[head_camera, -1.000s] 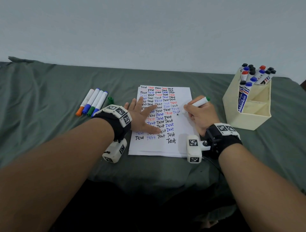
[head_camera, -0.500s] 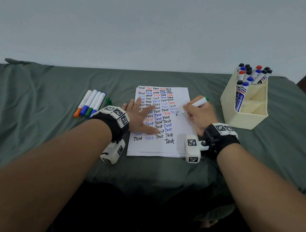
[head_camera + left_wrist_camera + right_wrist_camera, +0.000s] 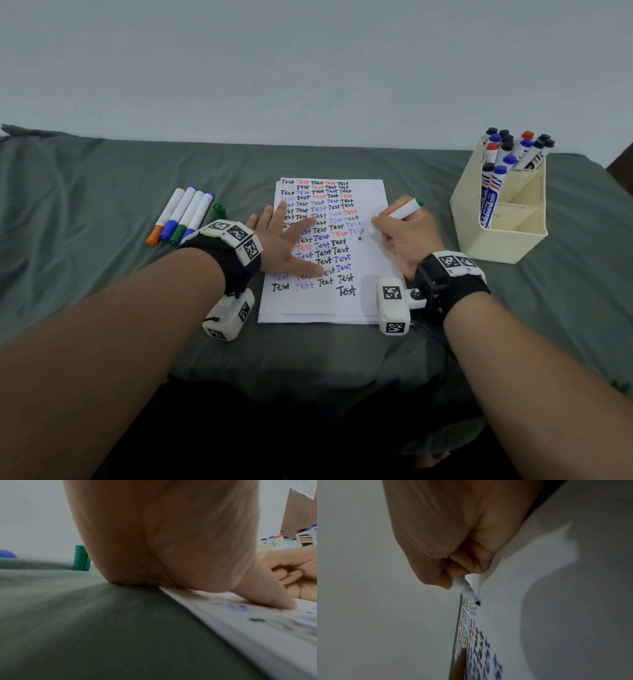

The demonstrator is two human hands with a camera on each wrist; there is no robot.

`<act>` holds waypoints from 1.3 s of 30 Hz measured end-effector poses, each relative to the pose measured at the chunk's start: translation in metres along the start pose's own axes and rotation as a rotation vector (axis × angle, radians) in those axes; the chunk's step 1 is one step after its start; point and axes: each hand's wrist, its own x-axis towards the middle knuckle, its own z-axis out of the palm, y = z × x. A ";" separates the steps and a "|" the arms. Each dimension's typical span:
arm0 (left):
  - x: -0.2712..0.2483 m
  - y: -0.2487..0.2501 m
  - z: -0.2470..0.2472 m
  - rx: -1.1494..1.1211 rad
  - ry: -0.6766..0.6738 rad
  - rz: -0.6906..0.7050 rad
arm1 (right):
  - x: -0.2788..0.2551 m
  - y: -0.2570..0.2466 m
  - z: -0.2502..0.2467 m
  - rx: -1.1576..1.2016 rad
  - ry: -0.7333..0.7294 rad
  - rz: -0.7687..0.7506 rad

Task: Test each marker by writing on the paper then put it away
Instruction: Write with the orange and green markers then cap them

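A white sheet of paper (image 3: 371, 274) covered with rows of "Test" in black, red and blue lies on the green cloth. My left hand (image 3: 291, 240) lies flat on its left half, fingers spread, pressing the paper (image 3: 257, 626) down. My right hand (image 3: 404, 236) grips a white marker (image 3: 402, 212) with a green end, uncapped, its dark tip (image 3: 477, 603) touching the paper (image 3: 530, 615) on the right of the writing. The green cap (image 3: 218, 208) lies on the cloth left of the paper, and the cap (image 3: 80, 558) shows behind my left palm (image 3: 171, 534) in the left wrist view.
Several capped markers (image 3: 181, 216) with orange, blue and green caps lie in a row on the cloth at the left. A cream holder (image 3: 507, 222) at the right holds several markers (image 3: 513, 147) upright. The green cloth (image 3: 102, 274) covers the whole surface, with a pale wall behind.
The marker tip stays at about the same spot on the paper. Both hands hold their places; only the head view shifts slightly.
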 end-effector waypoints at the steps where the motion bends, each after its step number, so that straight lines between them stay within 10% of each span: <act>1: 0.000 0.000 0.000 0.001 -0.001 0.001 | 0.000 0.000 0.000 -0.001 0.008 -0.001; 14: -0.001 -0.003 0.000 -0.023 0.033 0.038 | -0.003 -0.002 0.001 0.168 0.012 0.015; 28: -0.030 -0.060 -0.023 0.112 0.570 -0.100 | -0.011 -0.011 0.001 0.456 -0.058 0.073; 39: -0.021 -0.078 -0.051 -0.011 0.464 -0.230 | -0.013 -0.010 0.004 0.387 -0.058 0.056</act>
